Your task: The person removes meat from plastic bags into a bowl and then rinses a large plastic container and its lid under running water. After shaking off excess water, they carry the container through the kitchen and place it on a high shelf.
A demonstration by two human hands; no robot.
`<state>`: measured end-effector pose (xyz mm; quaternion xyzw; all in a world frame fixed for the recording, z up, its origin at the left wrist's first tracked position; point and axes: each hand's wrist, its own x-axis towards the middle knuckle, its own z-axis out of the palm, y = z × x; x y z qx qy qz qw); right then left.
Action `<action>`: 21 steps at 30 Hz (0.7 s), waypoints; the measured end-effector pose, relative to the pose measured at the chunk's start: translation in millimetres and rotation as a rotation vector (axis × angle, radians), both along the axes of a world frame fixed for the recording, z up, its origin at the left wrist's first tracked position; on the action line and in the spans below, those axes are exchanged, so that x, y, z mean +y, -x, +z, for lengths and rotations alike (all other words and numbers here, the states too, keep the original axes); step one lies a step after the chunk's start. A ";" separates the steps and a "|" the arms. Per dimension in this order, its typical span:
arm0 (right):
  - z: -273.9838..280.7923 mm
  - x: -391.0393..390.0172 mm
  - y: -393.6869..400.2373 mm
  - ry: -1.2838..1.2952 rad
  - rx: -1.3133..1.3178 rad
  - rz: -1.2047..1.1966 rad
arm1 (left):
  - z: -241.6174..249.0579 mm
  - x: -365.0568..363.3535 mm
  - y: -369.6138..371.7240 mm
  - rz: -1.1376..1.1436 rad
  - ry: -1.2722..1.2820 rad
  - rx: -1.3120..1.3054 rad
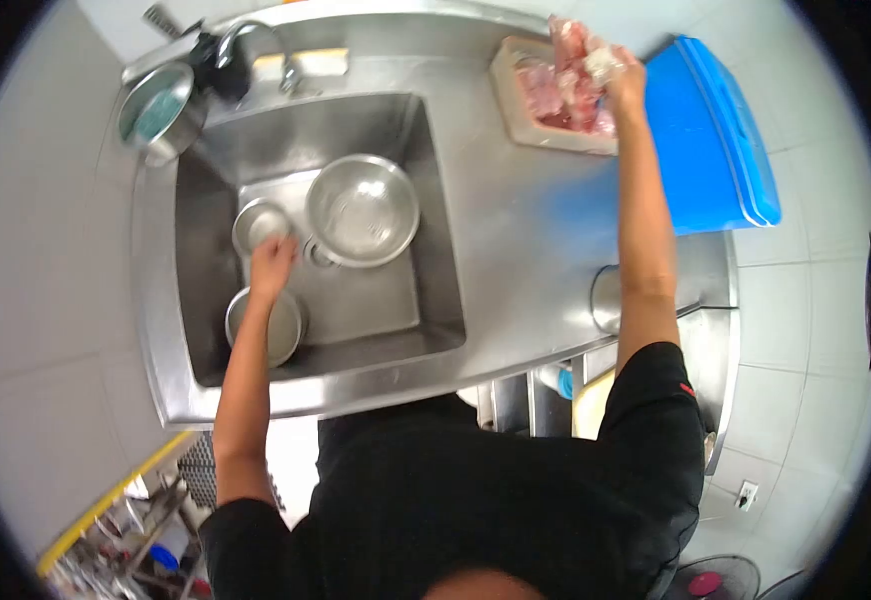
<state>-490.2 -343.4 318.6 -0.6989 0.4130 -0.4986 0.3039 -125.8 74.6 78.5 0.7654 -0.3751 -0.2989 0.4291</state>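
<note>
My left hand (274,258) is closed at the near edge of a small metal bowl (259,222) inside the sink (366,305); the fingertips are partly hidden. A larger, shiny metal bowl (363,210) stands just right of it, and another round metal container (284,330) sits under my left forearm. At the far right of the counter, my right hand (626,80) grips a piece of raw meat (571,50), pinkish with a pale fatty part. It is over a light plastic tub (508,92) that contains more raw meat (541,90).
A blue cooler box (691,150) stands right of the tub. The faucet (256,35) rises behind the sink, next to a metal pot (161,110) with something greenish inside. Another metal container (606,300) is partly hidden by my right arm. Tiled walls (26,280) flank the counter.
</note>
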 end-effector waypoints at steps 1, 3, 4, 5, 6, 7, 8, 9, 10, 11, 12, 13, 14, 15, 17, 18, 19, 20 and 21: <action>3.4 16.3 -16.7 -0.162 -0.246 0.149 | 29.2 -9.2 4.3 -0.035 0.058 -0.013; 6.4 42.8 -36.6 -0.302 -0.121 0.218 | 83.7 -25.6 16.4 -0.079 0.175 -0.015; -0.2 63.4 -49.5 -0.381 -0.209 0.252 | 93.0 -34.9 17.0 -0.147 0.315 -0.073; -5.6 82.4 -66.8 -0.457 -0.296 0.282 | 112.6 -40.7 23.8 -0.182 0.391 -0.123; -20.0 87.3 -78.9 -0.499 -0.333 0.383 | 133.6 -47.3 32.6 -0.222 0.471 -0.171; -41.0 94.0 -89.3 -0.412 -0.290 0.396 | 146.4 -51.4 39.7 -0.227 0.467 -0.177; -65.8 94.0 -100.2 -0.546 -0.296 0.438 | 156.9 -55.1 45.4 -0.279 0.446 -0.116; -75.5 115.1 -112.6 -0.538 -0.320 0.560 | 162.4 -59.0 51.1 -0.331 0.422 -0.054; -99.4 124.5 -127.9 -0.595 -0.332 0.544 | 160.9 -63.5 56.8 -0.333 0.415 -0.058; -95.8 158.0 -137.4 -0.564 -0.351 0.598 | 156.7 -70.9 61.3 -0.367 0.524 -0.113; -104.2 166.4 -146.6 -0.573 -0.190 0.666 | 152.2 -76.6 63.9 -0.402 0.634 -0.170; -118.6 176.5 -158.0 -0.563 -0.260 0.749 | 144.6 -79.4 65.1 -0.403 0.629 -0.180; -131.2 183.9 -167.8 -0.676 -0.198 0.701 | 136.0 -80.5 66.5 -0.441 0.550 -0.209; -140.3 190.9 -175.2 -0.789 -0.134 0.650 | 130.6 -80.7 68.2 -0.477 0.471 -0.234; -164.9 195.1 -183.8 -0.817 -0.011 0.699 | 122.7 -77.8 71.5 -0.501 0.337 -0.181; -166.8 199.4 -187.4 -0.844 0.043 0.676 | 116.4 -77.7 73.2 -0.440 0.276 -0.165; -168.8 204.4 -188.0 -0.849 0.037 0.672 | 110.2 -78.0 74.7 -0.379 0.217 -0.149; -171.0 210.2 -187.3 -0.885 0.029 0.683 | 104.0 -77.1 75.5 -0.339 0.217 -0.073; -170.5 213.0 -186.9 -0.917 0.023 0.694 | 101.8 -78.4 75.4 -0.347 0.216 -0.072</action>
